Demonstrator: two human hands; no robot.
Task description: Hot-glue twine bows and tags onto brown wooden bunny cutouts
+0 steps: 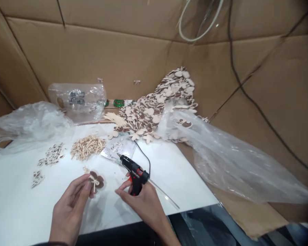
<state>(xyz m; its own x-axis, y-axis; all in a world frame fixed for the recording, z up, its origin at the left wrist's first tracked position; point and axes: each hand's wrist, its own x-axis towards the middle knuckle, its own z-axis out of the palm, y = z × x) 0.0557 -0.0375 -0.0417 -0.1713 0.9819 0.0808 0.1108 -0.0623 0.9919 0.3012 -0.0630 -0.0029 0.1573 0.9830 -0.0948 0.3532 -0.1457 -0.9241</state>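
Note:
Pinched between the fingers of my left hand [74,200] is a brown flower-shaped piece [99,181] with a cream bow on its face. My right hand [146,198] grips the handle of a black and red hot glue gun [135,171], its nozzle pointing up and left. A clear glue stick [166,197] sticks out of the gun's back end. Just beyond my left hand lies a heap of small cream strips or bows [88,147]. To the left of that heap are small brown and white bits [52,154].
A large pile of brown and cream flower-shaped pieces [154,109] rises at the back. Clear plastic bags lie at left [33,123] and right [233,160]. The gun's black cord [146,155] crosses the white tabletop [187,181]. Cardboard walls [113,51] enclose the table.

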